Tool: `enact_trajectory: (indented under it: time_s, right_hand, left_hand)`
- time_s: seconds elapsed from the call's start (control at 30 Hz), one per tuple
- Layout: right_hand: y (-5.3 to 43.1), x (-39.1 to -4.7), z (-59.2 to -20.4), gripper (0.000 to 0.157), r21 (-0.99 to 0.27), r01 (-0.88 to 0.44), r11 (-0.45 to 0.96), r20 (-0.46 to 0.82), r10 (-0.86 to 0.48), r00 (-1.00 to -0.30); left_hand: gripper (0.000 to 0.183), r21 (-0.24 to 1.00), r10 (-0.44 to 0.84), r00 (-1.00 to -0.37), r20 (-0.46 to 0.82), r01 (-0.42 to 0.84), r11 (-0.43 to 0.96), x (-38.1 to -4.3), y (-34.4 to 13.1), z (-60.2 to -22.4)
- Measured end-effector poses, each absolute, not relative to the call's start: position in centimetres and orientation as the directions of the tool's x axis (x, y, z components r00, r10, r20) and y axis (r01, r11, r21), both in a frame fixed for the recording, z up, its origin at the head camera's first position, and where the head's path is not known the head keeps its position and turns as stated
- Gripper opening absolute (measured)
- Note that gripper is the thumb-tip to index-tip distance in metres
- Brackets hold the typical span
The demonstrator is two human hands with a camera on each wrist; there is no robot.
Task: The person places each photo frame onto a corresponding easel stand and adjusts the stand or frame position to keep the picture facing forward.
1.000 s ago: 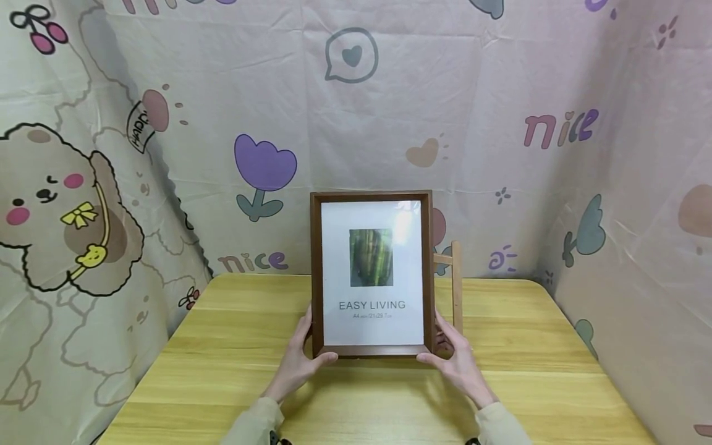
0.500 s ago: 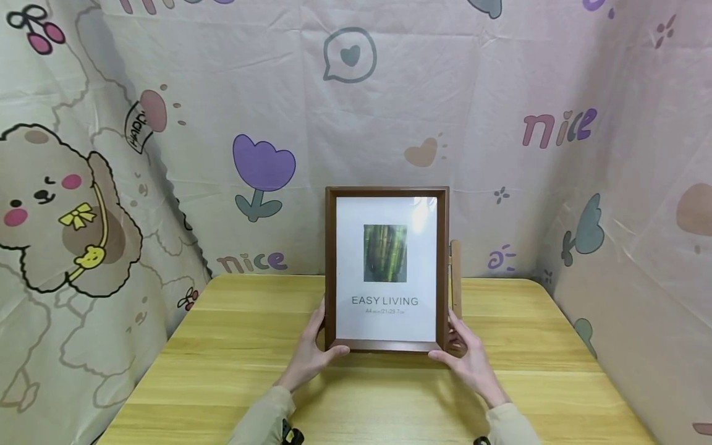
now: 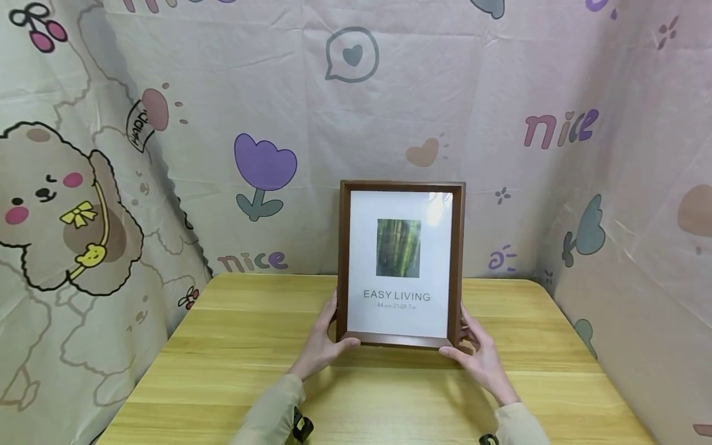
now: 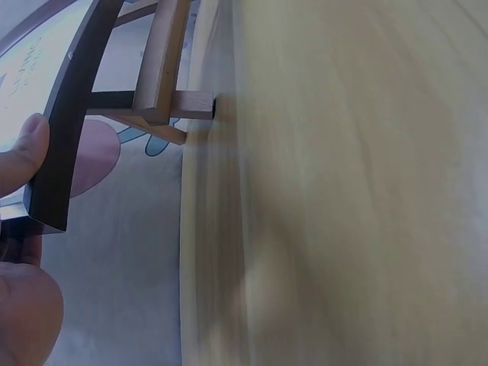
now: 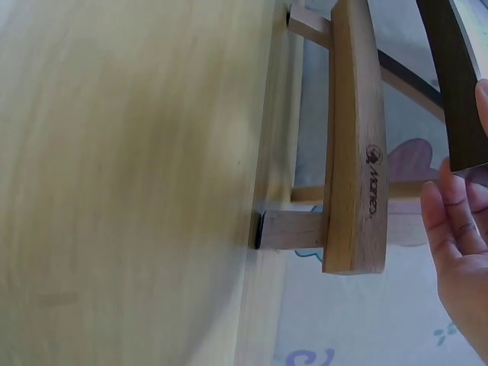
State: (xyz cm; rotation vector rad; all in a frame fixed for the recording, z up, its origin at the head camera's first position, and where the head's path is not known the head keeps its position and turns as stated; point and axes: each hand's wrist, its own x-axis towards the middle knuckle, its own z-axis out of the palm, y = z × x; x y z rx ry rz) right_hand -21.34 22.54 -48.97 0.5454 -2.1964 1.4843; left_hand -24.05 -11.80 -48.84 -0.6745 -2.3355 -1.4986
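Observation:
A brown picture frame (image 3: 398, 262), printed "EASY LIVING" below a green bamboo picture, stands upright between my hands. My left hand (image 3: 319, 347) grips its lower left corner, thumb on the front edge and fingers behind. At the lower right corner, my right hand (image 3: 483, 361) holds it the same way. Both wrist views show a small wooden easel (image 5: 354, 168) standing on the table behind the frame; its ledge (image 4: 160, 69) lies below and beyond the frame's bottom edge, with a gap between. From the head view the easel is hidden by the frame.
The wooden table (image 3: 245, 334) spreads out on both sides of the frame. Patterned cloth (image 3: 356, 123) hangs at the back, left and right of it. Black straps (image 3: 302, 426) show at both sleeves.
Both hands have carried the picture frame to the right and slightly up in the head view. The easel's side leg, visible earlier beside the frame, is now covered by it.

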Motion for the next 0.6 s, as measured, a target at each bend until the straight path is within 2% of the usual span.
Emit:
enact_trajectory:
  time_s: [0.33,0.6]
  right_hand:
    - [23.8,-21.4,-49.0,0.101,-0.792,-0.538,0.291,0.546,-0.06,-0.836]
    - [24.5,-21.4,-48.9,0.099,-0.796,-0.529,0.295,0.543,-0.041,-0.839]
  left_hand:
    - [0.114,0.757,0.266,-0.832,0.487,0.554,0.346,-25.1,-10.4,-48.3]
    - [0.114,0.759,0.287,-0.825,0.487,0.562,0.33,-25.9,-9.5,-48.2]
